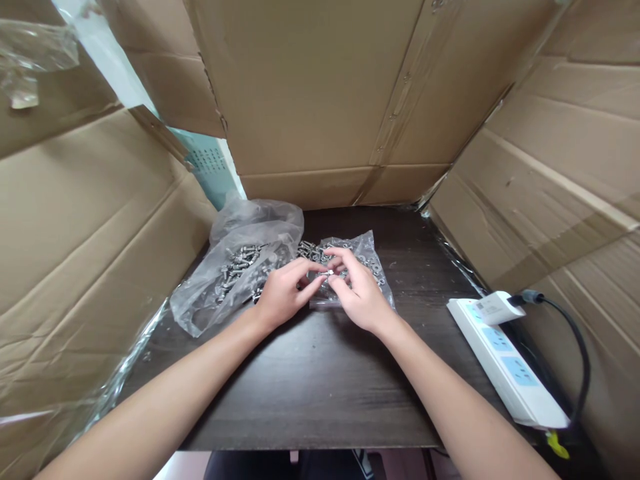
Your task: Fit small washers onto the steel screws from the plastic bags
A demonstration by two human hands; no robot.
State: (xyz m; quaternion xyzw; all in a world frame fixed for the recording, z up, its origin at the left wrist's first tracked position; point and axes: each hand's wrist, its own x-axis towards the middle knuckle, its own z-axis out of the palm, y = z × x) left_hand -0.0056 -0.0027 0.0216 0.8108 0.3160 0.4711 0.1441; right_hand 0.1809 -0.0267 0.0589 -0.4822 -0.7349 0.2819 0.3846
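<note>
Above the table's middle, my left hand and my right hand meet, fingertips pinched together. Between them is a small shiny bolt, held from both sides; whether a nut or washer is on it is too small to tell. A clear plastic bag lies left of my left hand, with loose bolts in its mouth. Behind my fingertips is a small pile of bolts. Under and beyond my right hand lies a flat clear bag with small metal rings, nuts or washers, on it, partly covered by my fingers.
The dark wooden table is walled by cardboard panels at the back and both sides. On the right lies a white power strip with a plugged-in white adapter and a black cable. The table's front edge is close to me.
</note>
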